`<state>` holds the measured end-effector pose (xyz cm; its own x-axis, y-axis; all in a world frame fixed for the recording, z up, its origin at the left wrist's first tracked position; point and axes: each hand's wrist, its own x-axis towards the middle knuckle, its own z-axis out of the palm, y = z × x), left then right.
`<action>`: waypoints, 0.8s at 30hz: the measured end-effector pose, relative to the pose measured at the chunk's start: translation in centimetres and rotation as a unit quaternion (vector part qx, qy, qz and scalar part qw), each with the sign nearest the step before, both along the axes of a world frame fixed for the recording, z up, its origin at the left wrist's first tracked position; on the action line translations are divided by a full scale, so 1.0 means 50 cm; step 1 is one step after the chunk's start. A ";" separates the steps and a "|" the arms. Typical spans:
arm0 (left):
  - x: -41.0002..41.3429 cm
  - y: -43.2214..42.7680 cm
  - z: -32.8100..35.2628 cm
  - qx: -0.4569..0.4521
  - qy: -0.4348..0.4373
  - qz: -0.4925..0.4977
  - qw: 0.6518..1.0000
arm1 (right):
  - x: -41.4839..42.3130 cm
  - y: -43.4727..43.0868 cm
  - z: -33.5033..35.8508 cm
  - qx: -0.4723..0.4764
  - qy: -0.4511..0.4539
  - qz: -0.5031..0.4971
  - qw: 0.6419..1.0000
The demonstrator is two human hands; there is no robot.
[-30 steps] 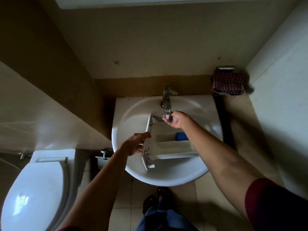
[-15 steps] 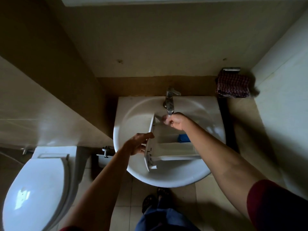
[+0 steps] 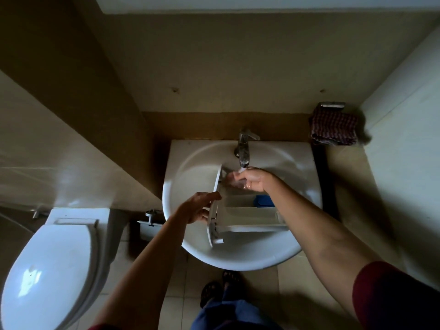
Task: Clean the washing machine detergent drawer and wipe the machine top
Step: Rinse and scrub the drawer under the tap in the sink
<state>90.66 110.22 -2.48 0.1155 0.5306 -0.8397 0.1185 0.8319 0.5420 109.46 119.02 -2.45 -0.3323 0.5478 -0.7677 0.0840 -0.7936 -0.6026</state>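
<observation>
The drawer [image 3: 240, 210] lies over the sink [image 3: 190, 167], its far end below the tap [image 3: 244, 148]. The left hand [image 3: 197, 208] grips its front panel. The right hand [image 3: 254, 181] reaches into its far compartment, fingers blurred, so I cannot tell its grip.

Dim overall, heavy shadow across floor [image 3: 181, 303], glare patch on toilet lid [image 3: 32, 279], fisheye bowing at edges, right hand [image 3: 252, 181] motion-smeared.
</observation>
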 end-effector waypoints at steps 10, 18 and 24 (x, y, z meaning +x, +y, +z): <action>0.002 -0.021 0.012 0.016 0.040 0.042 0.998 | -0.009 -0.006 -0.001 -0.147 0.199 -0.305 0.920; -0.019 -0.016 0.017 0.097 0.098 0.051 0.989 | 0.016 -0.022 0.000 -0.069 0.069 0.175 0.980; -0.015 -0.015 0.026 0.114 0.135 0.037 0.984 | 0.012 -0.006 -0.002 -0.036 0.015 -0.110 0.993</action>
<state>89.91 109.48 -1.19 -0.1417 0.7068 -0.6930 0.2277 0.7046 0.6721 110.04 118.72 -2.57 -0.2331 0.5544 -0.7989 -0.1130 -0.8314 -0.5440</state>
